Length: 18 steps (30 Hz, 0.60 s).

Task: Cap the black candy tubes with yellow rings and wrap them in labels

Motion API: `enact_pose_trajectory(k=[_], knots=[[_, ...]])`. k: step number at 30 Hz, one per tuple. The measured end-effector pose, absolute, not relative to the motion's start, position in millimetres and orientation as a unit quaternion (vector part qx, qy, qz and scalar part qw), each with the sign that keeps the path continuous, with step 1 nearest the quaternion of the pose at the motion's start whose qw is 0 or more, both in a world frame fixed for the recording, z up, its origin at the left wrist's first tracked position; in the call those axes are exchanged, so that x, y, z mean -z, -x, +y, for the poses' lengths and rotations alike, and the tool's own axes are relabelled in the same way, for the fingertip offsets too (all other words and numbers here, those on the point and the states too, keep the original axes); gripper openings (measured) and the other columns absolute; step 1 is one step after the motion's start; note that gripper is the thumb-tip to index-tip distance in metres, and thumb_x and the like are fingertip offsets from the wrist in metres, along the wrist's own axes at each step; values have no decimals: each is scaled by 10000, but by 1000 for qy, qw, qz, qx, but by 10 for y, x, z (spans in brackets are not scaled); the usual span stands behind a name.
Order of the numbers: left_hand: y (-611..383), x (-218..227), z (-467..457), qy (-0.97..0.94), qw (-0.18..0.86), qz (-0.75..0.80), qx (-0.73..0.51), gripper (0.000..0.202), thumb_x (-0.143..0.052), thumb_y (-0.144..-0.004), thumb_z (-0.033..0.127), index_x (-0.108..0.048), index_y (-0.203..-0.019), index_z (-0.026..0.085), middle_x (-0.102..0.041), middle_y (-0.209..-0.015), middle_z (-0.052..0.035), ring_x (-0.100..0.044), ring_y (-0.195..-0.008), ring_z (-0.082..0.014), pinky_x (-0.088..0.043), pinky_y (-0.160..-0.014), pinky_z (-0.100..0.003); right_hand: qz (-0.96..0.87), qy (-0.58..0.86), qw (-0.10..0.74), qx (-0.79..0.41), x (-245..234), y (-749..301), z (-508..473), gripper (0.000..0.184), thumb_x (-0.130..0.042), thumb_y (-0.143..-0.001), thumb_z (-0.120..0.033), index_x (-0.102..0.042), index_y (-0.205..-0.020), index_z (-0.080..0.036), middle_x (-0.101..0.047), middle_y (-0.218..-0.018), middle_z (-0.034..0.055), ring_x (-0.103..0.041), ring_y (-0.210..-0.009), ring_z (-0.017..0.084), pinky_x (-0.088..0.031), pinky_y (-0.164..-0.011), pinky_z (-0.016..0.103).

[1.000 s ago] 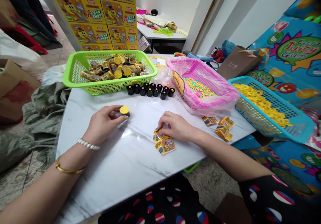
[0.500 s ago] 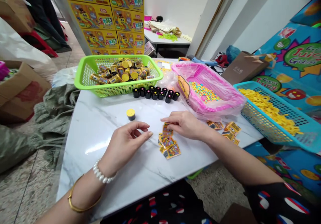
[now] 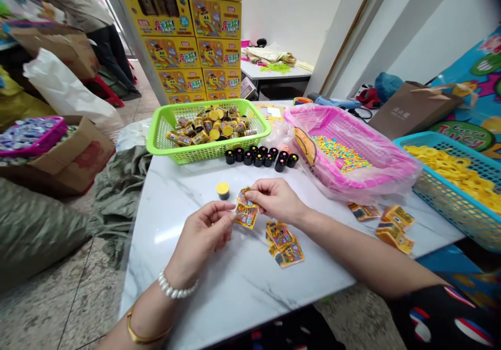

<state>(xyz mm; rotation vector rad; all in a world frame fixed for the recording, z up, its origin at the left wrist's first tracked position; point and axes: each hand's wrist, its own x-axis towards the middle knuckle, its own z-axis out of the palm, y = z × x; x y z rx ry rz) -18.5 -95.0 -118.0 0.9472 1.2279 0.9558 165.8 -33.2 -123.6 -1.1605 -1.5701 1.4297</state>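
Note:
Above the table, my right hand (image 3: 276,201) pinches a small printed yellow label (image 3: 246,217) by its upper right. The thumb and fingers of my left hand (image 3: 209,230) close on the label's left edge. A loose pile of similar labels (image 3: 287,245) lies on the table just below my right hand. Behind my left hand stands a small black cup with a yellow lid (image 3: 223,190). Several black cups (image 3: 258,159) with small coloured pieces on top are grouped farther back.
A green basket (image 3: 156,136) holds yellow-wrapped cups. To its right stand a pink basket (image 3: 391,177) lined with plastic, holding coloured candies, and a blue basket (image 3: 430,193) of yellow pieces. More folded labels (image 3: 395,227) lie at the right. A person (image 3: 86,15) stands at back left.
My right hand has lifted a label from the pile and brought it to my left hand, whose fingers have closed on its edge. The view has shifted left.

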Motion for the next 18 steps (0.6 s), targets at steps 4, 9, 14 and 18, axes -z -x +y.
enact_pose_trajectory(k=[4,9,14,18], knots=[[157,1175,-933,-433,553,544,-459,341,-786,-718,387,-684,-972,184,-674,-828,-26,-528,-595,-98,-403,-485,-187,-631,437,312,-560,1244,-1688,-394,227,-688,-774,-350,-632,-689,-147,-535,-524,-39,-433,-458,65,-328,-442,190],[133,1175,-939,-504,494,558,-436,155,-782,-709,309,-713,-782,191,-695,-794,-27,-596,-718,-154,-494,-662,-245,-665,443,279,-533,1267,-1693,-445,234,-658,-800,-352,-653,-699,-141,-609,-607,1,-495,-545,93,-374,-509,211],[116,1176,-944,-503,468,566,-455,146,-779,-709,297,-726,-798,194,-693,-844,-40,-603,-767,-171,-490,-711,-265,-676,456,310,-489,1303,-1676,-469,230,-646,-810,-354,-647,-709,-148,-612,-620,3,-501,-567,102,-383,-535,220],[110,1187,-920,-488,508,555,-443,150,-794,-682,294,-707,-710,175,-663,-747,-21,-569,-709,-149,-460,-670,-246,-695,432,267,-509,1309,-1688,-466,236,-616,-832,-341,-619,-696,-148,-535,-567,-32,-436,-524,81,-329,-492,205]])
